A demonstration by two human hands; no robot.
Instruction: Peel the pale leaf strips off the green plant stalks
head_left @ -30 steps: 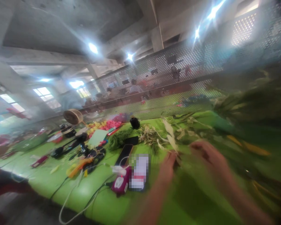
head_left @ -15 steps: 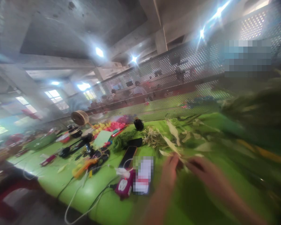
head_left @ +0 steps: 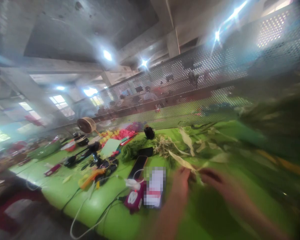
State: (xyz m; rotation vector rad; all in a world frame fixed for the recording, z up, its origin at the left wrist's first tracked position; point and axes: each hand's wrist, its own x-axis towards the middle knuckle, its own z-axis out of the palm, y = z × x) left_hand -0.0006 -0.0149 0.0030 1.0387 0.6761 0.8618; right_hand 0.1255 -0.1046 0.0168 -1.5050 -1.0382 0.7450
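Judged to be partway through handling, with one pale leaf (head_left: 181, 161) in work. Located over the green desk (head_left: 125, 226), with the far end pointing away and to the left, and the near end between both hands; not possible to tell whether resting on the desk or raised just above. Not visible on the leaf: any clear sign of a completed step. To be counted as possibly remaining, judging by present layout only: several loose leaves (head_left: 187, 141) beyond and to the right, not in hand, with no indication whether already worked or awaiting work. At the left hand (head_left: 182, 181): thumb and fingertips drawn together in a pinch, with hold of the near end of the leaf. At the right hand (head_left: 212, 176): fingers curled inward, tips at or just beside the same end; too blurred to tell how far apart or whether gripping. Set out near the left hand: a light phone (head_left: 156, 183), a dark phone (head_left: 138, 166) and a purple charger (head_left: 135, 196). Lying beyond the phones: a green bundle (head_left: 130, 150) and, to its right, a dry bunch (head_left: 163, 145). Placed farther left: an orange tool (head_left: 91, 179). Standing behind the desk: a perforated screen (head_left: 170, 90).
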